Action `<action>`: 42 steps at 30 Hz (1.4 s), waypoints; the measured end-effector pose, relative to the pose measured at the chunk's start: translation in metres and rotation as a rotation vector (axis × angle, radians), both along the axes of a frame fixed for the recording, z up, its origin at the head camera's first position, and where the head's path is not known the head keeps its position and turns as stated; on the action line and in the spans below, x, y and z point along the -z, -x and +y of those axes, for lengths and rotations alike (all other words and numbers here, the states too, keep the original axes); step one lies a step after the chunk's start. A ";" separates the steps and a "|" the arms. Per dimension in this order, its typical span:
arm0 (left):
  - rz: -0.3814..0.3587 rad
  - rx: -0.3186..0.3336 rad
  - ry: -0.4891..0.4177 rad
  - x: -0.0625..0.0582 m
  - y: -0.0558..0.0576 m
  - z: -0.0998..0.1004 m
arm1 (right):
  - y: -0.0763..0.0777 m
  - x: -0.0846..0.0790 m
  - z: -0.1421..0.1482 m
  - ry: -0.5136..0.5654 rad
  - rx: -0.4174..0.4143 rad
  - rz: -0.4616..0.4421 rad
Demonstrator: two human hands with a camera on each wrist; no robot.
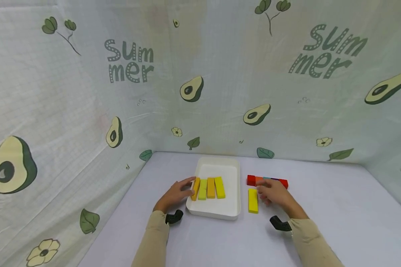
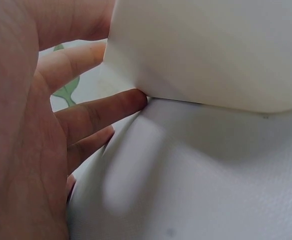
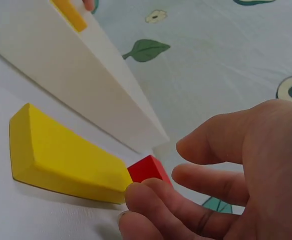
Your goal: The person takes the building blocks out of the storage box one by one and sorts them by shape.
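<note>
My left hand (image 1: 175, 194) is at the left wall of a white tray (image 1: 235, 178), with its fingertips beside an orange block (image 1: 195, 189) that lies along that wall. In the left wrist view straight fingers (image 2: 98, 115) touch the tray's outside; one digit is partly hidden behind the wall. My right hand (image 1: 275, 193) hovers right of the tray over a yellow block (image 1: 253, 201), apart from it. Its fingers are loosely bent around nothing. Also inside the tray are a lime block (image 1: 202, 189), another orange block (image 1: 211, 188) and another yellow block (image 1: 219, 187).
Behind my right hand lies a row of coloured blocks, with a red block (image 1: 251, 180) at its left end; the hand partly covers the row. A patterned cloth (image 1: 217, 122) hangs behind and beside the white table (image 1: 217, 241).
</note>
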State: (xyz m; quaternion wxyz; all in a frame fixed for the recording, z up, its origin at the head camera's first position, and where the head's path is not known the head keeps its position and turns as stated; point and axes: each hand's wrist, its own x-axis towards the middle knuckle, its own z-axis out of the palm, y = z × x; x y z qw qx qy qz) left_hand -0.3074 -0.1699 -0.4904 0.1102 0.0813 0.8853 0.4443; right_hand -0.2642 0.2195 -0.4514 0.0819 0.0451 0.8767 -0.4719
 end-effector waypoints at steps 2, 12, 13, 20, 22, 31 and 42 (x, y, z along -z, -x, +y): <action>-0.003 0.004 0.003 0.000 -0.001 -0.001 | 0.000 -0.001 -0.003 0.016 -0.011 0.008; 0.003 0.001 0.008 0.005 -0.001 -0.008 | 0.016 -0.010 -0.022 0.181 -0.101 0.036; 0.003 0.002 0.005 0.005 -0.001 -0.008 | 0.017 -0.012 -0.023 0.186 -0.108 0.040; 0.006 -0.011 0.004 0.006 -0.003 -0.008 | 0.026 -0.012 -0.039 0.205 -0.135 0.039; -0.001 -0.020 0.004 0.006 -0.005 -0.008 | 0.028 -0.010 -0.044 0.209 -0.146 0.039; 0.003 0.006 -0.004 0.003 -0.004 -0.003 | 0.040 -0.019 -0.063 0.179 -0.200 0.019; -0.004 -0.020 0.006 -0.001 -0.001 0.001 | 0.052 -0.026 -0.073 0.144 -0.230 0.028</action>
